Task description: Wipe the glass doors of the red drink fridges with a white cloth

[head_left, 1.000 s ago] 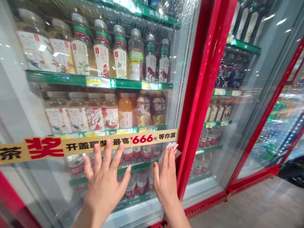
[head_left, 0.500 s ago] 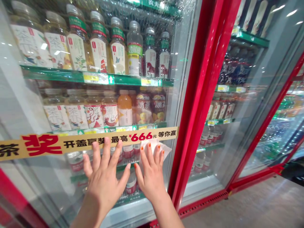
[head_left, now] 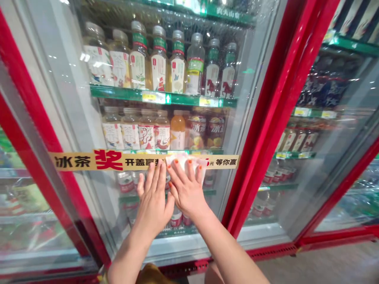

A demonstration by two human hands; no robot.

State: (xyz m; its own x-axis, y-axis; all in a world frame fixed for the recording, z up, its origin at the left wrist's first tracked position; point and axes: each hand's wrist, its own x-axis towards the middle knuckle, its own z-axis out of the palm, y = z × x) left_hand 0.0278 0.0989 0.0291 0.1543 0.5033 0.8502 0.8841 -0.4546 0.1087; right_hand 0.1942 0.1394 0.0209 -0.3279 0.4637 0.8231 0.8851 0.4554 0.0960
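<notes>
My right hand [head_left: 188,189] lies flat with its fingers spread over a white tissue [head_left: 199,162]. It presses the tissue against the glass door [head_left: 79,197] of a drinks fridge. Beneath the tissue, part of a tan sticker strip [head_left: 109,161] with black and red lettering is covered. My left hand [head_left: 155,201] is beside it, open and flat, with fingers stretched upward close together and thumb apart. Its fingertips reach the lower edge of the strip; whether the palm touches the glass I cannot tell. No object shows in the left hand.
Behind the glass, several bottled teas [head_left: 160,63] and drinks stand on shelves with green price rails [head_left: 118,91]. Red door frames [head_left: 272,114] run along both sides. A neighbouring fridge [head_left: 296,165] is at the right, and grey floor [head_left: 349,260] shows at the lower right.
My right hand has slid left along the strip with the tissue, now close to my left hand. The fingers of my left hand have drawn together. The view has shifted left.
</notes>
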